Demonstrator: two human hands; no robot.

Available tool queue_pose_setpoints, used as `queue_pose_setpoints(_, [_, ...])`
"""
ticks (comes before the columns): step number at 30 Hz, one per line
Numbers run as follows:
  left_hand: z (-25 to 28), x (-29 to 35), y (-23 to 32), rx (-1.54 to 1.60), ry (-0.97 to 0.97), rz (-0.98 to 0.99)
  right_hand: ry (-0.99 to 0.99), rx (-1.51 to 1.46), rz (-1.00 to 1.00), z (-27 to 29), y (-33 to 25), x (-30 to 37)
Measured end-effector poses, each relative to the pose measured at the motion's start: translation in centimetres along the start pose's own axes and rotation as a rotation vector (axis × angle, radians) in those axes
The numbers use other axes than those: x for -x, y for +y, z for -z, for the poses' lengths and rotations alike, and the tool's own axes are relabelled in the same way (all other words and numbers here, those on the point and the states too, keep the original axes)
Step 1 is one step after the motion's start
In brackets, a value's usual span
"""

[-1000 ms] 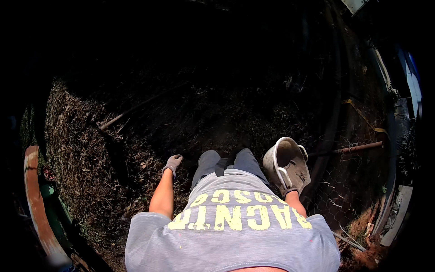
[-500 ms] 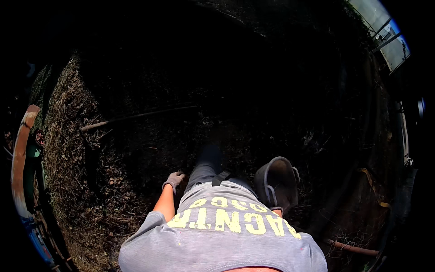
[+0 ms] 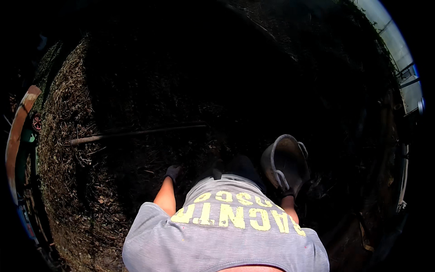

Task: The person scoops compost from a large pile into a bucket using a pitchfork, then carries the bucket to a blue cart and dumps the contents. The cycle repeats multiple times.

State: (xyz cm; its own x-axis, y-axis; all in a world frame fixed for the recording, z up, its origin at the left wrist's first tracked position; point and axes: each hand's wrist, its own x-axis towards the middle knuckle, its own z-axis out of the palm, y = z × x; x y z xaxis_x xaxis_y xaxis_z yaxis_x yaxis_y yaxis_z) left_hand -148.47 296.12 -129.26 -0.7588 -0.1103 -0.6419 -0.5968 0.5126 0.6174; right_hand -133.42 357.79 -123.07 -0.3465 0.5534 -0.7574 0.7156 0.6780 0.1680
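Observation:
A grey rubber tub (image 3: 270, 158) with two loop handles is tilted in front of me to the right, its mouth facing up and forward. My right hand (image 3: 288, 193), in a dark glove, is at the tub's near handle and appears closed on it; shadow hides most of the fingers. My left hand (image 3: 173, 172), also gloved, hangs low on the left beside my legs, over dark ground. Its fingers are too shaded to make out, and I see nothing in it.
A long wooden pole (image 3: 136, 133) lies across the ground ahead. Dry twigs and leaf litter (image 3: 68, 158) cover the sunlit left side. A curved brown board (image 3: 20, 122) and a red wheel (image 3: 36, 122) stand at the far left. Deep shadow hides much of the ground ahead.
The tub has moved forward and slightly right, with my right hand at its handle now showing more. My left hand has passed from sunlight into shadow. The view has shifted.

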Motion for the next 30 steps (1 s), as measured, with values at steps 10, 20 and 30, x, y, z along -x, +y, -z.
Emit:
queue_pose_setpoints(10, [0.8,-11.4,-1.3,0.661,0.430,0.111,0.008,-0.010,0.065,8.3,-9.9,-13.2])
queue_pose_setpoints(20, [-2.9,-18.5,-4.6,0.487,0.370,0.321,0.077,0.093,0.223,23.7,-25.1,-25.9])
queue_pose_setpoints(30, [19.6,-19.4,-7.4,1.420,1.064,0.052,0.269,0.164,0.503,34.9,-41.7,-29.4])
